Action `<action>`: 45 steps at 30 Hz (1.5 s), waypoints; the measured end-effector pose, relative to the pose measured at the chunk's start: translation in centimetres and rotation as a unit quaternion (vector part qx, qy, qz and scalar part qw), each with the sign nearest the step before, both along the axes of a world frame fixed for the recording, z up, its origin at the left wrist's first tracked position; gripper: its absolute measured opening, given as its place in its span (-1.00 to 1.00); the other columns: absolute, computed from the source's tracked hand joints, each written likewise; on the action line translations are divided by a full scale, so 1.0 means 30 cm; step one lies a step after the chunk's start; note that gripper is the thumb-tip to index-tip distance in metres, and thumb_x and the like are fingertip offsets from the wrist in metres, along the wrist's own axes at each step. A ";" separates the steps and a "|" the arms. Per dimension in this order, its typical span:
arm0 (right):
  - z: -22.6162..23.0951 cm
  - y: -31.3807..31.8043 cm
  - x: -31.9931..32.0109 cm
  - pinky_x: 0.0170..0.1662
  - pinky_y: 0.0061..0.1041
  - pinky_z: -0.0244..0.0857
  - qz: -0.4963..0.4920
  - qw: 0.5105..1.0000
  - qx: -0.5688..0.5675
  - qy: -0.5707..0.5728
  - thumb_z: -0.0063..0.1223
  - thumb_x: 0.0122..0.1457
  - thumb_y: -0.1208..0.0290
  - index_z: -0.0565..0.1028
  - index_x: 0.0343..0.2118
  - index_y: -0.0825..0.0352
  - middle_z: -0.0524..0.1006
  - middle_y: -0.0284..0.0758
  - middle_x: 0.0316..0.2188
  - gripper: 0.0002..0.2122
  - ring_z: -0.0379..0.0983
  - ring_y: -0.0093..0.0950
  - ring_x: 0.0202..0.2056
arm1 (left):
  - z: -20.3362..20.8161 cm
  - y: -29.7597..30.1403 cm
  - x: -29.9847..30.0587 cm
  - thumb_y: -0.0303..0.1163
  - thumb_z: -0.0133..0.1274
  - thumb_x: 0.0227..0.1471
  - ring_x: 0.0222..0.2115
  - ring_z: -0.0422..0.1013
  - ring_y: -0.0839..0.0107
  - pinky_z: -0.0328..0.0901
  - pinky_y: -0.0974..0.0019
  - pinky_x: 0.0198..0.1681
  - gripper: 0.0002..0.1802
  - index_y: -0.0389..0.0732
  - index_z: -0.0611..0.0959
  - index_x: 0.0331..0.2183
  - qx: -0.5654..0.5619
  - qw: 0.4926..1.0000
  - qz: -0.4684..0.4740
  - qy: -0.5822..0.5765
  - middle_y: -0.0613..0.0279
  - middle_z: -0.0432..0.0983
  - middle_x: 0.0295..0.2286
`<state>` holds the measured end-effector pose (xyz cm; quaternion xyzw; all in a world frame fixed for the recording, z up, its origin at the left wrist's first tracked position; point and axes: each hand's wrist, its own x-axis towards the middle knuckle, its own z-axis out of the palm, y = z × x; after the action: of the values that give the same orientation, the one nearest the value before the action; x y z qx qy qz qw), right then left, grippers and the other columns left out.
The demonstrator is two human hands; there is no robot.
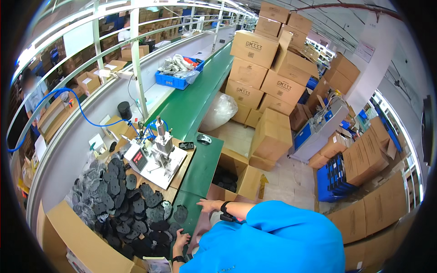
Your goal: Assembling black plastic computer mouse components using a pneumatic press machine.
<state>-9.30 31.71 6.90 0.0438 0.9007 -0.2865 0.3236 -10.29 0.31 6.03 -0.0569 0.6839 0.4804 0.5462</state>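
My right hand (209,205) rests at the near edge of the green bench (193,182), fingers stretched out and nothing in them. Lower down, my left hand (181,239) is beside a heap of flat black molded parts (120,195), its fingers slightly bent and apart, with no held thing visible. One dark part (180,214) lies between the two hands on the green surface. Beyond the heap stands a small bench press (163,152) with a white base, a metal column and a control box (136,157) with a red display.
An open carton (248,182) with dark parts stands on the floor right of the bench. Farther along sits a blue crate (172,81) of bagged items. Stacked cartons (255,45) rise behind. A blue hose (86,116) runs to the press. Another person (34,98) stands beyond the railing.
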 end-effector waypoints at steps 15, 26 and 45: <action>0.042 -0.052 0.042 0.31 -0.22 0.04 0.073 0.996 0.039 -0.042 -0.09 0.13 0.26 0.12 0.31 0.28 -0.10 0.25 0.30 -0.35 0.05 0.01 0.29 | 0.046 -0.142 0.028 -0.45 0.01 0.07 -0.27 0.42 0.33 0.37 0.26 -0.23 -0.21 -0.15 0.04 0.26 0.056 0.964 0.197 0.168 0.08 0.47 -0.22; -0.031 -0.055 0.051 0.22 -0.22 0.19 0.047 0.997 0.057 0.008 -0.04 0.02 0.33 0.24 0.27 0.21 -0.04 0.13 0.32 -0.35 0.25 0.04 0.18 | 0.073 -0.218 -0.047 -0.48 -0.03 -0.03 0.15 0.10 -0.17 0.05 0.09 0.26 -0.18 -0.23 0.08 0.26 -0.136 0.934 0.150 0.293 -0.28 -0.01 0.14; 0.109 -0.041 -0.113 0.05 -0.22 0.37 0.133 0.989 0.055 -0.031 0.03 0.04 0.31 0.51 0.04 0.21 0.56 -0.14 -0.06 -0.56 0.48 -0.16 -0.01 | -0.048 -0.117 -0.036 -0.62 0.03 0.06 -0.36 0.39 0.09 0.37 0.21 -0.25 -0.27 -0.09 0.18 0.23 -0.199 0.840 0.337 0.377 -0.18 0.14 -0.01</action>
<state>-12.69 30.49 10.17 -0.0501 0.9024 -0.1899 0.3835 -11.36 -3.21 4.60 -0.2057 0.8563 0.4729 0.0278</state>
